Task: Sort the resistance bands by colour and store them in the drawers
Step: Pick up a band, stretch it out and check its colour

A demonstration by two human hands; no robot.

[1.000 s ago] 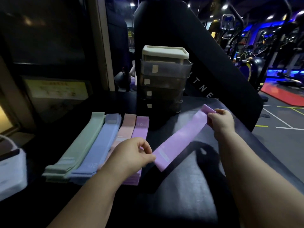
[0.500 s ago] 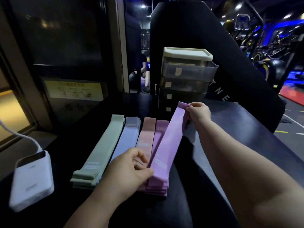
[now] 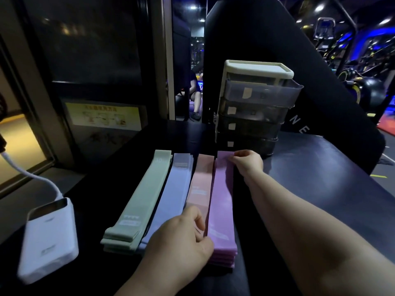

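Observation:
Four stacks of resistance bands lie side by side on the black table [image 3: 320, 178]: green [image 3: 141, 199], pale blue [image 3: 174, 197], pink [image 3: 201, 186] and purple [image 3: 222, 199]. The top purple band lies flat on the purple stack. My left hand [image 3: 179, 242] pinches its near end, fingers curled at the band's left edge. My right hand [image 3: 246, 162] pinches its far end. A small drawer unit [image 3: 254, 107] with a cream top and several dark translucent drawers stands just behind the stacks; the drawers look closed.
A white power bank [image 3: 48, 238] with a white cable [image 3: 32, 176] lies at the left of the table. A large black padded backrest [image 3: 288, 60] rises behind the drawer unit. Gym machines stand at the far right.
Both hands swung the stretched purple band leftward and lowered it onto the purple stack. The camera view shifted left, bringing the power bank into sight.

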